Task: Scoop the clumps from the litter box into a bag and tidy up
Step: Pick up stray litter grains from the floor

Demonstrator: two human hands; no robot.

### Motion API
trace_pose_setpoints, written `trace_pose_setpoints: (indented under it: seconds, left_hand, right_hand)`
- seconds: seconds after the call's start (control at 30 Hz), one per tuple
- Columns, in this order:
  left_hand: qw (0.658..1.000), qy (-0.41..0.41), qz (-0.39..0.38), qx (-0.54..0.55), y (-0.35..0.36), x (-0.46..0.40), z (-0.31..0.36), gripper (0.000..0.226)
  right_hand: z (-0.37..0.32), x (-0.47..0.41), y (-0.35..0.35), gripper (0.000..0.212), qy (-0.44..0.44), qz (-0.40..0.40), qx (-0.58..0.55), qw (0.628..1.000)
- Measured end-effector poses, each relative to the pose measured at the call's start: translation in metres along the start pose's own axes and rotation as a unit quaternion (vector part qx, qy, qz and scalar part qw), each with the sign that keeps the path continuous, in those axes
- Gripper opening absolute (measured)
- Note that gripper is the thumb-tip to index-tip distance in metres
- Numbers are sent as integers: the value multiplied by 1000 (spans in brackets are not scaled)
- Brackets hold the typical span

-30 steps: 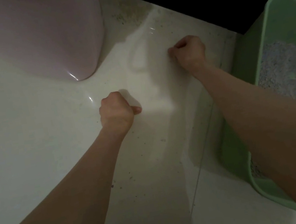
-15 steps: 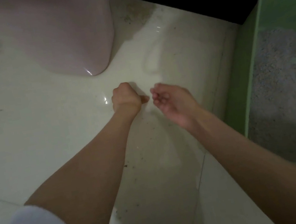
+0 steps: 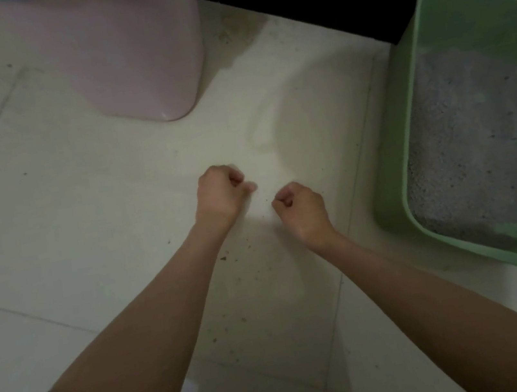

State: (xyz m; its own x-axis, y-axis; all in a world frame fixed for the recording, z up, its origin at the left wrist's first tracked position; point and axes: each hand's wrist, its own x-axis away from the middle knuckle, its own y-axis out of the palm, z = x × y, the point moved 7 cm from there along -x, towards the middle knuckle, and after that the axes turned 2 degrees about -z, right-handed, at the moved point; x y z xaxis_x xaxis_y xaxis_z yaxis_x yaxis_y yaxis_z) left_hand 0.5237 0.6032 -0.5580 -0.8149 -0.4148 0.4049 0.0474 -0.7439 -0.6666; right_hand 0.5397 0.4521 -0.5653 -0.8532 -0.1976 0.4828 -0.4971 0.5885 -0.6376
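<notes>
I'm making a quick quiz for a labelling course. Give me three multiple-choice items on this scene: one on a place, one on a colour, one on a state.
1. Where is the litter box relative to the hands?
A. to their right, by the wall
B. between them
C. to their left

2. What colour is the litter box?
A. blue
B. green
C. red

3. How are the two hands?
A. both flat on the floor
B. one holds a scoop
C. both curled into fists, no tool seen in them

Key: 1 A, the litter box sits right of the right hand and the left hand. 2 B, its walls are green. 3 C, the fingers of both are curled, and no scoop shows.
</notes>
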Motion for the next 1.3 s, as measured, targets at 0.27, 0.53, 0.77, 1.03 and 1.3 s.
trace_pose_setpoints:
  seconds: [0.27,0.53,0.77,1.03,1.3]
  left_hand:
    - [991,98,7,-91,8,0,9,16]
    - [996,81,-7,-28,1,-2,9,19]
    - [812,-162,18,560,-15,23,-50,6]
    - [945,-86,11,317,-15,24,-49,17]
    - [996,34,56,54,0,4,-8,16]
  right_hand:
    - [-13,-8,7,18,-54,30,42,997]
    - [-18,-13,1,17,-23,11,-52,998]
    - [-12,-13,12,16,108,-142,-437,881]
    - [-37,-23,16,14,-100,-33,108,989]
    - [-25,-21,6,15,-54,-28,-21,998]
